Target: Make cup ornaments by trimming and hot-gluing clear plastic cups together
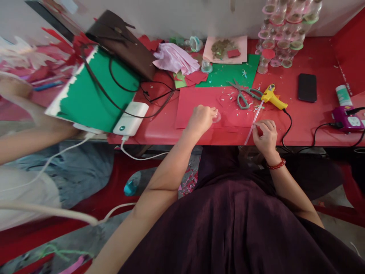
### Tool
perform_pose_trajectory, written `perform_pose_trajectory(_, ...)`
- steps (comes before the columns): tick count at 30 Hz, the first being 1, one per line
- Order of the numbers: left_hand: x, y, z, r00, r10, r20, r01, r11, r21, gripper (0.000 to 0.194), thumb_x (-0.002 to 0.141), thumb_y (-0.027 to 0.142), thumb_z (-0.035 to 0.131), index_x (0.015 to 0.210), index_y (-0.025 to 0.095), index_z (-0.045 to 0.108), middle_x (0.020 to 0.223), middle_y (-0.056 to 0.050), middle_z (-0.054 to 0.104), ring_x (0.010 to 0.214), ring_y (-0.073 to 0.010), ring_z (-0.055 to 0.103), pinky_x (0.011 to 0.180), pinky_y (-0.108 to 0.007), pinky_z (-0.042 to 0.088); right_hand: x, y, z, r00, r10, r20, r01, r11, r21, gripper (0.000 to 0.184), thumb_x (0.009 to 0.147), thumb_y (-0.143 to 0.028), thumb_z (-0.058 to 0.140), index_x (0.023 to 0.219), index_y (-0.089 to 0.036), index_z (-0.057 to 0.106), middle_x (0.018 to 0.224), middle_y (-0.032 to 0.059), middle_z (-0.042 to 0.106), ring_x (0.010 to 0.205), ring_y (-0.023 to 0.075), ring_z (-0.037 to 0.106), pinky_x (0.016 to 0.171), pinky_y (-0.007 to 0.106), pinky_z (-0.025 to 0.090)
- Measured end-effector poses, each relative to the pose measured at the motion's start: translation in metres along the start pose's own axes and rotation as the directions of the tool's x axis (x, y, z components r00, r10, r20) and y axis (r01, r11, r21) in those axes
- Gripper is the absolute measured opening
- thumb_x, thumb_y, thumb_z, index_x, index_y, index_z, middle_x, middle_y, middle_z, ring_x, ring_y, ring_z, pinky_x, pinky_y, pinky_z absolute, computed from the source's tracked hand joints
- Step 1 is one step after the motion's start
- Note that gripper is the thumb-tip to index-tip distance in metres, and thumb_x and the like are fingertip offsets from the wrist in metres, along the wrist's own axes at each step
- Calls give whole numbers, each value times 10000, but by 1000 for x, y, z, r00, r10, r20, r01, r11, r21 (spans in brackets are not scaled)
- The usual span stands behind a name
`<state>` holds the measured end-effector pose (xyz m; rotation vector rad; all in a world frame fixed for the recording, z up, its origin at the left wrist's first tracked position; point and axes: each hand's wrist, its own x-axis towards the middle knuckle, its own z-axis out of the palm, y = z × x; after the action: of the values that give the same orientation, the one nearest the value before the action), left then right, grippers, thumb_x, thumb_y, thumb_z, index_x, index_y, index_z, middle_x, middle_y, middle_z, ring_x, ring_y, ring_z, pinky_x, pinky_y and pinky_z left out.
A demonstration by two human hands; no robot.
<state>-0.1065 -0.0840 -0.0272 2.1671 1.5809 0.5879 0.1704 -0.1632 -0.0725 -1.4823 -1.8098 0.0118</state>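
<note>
Your left hand hides part of the clear cup it grips; the cup's see-through outline is faint, and which way its mouth faces is hard to make out. The cup lies at the fingertips, on their right side, over the red sheet.

Your right hand's fingers meet the glue stick, partway along its length; you cannot tell whether they pinch it or only touch. That stick runs out of the yellow glue gun, beside the scissors. At the top edge, the jar stack is cut off; at left, another person's arm is blurred.
</note>
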Motion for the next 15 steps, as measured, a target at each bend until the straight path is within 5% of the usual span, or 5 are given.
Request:
perform_pose_trajectory(8, 0, -4, 3, 999, 32, -36, -34, 998, -61, 198, 897, 194, 635, 973, 190, 818, 1149, -143, 812, 1162, -287, 749, 1148, -489, 506, -4, -6, -1, 998, -38, -52, 39, 999, 7, 189, 981, -241, 534, 928, -243, 716, 927, 81, 755, 927, 252, 668, 933, 461, 552)
perform_pose_trajectory(15, 1, -2, 3, 997, 71, -37, -70, 997, 18, 248, 930, 215, 608, 1056, 196, 821, 1167, -155, 807, 1156, -293, 759, 1110, -472, 545, 31, 27, -40, 996, 37, -78, -51, 981, -186, 248, 974, -209, 517, 1045, -206, 755, 1069, 114, 760, 1038, 275, 659, 1034, 478, 501)
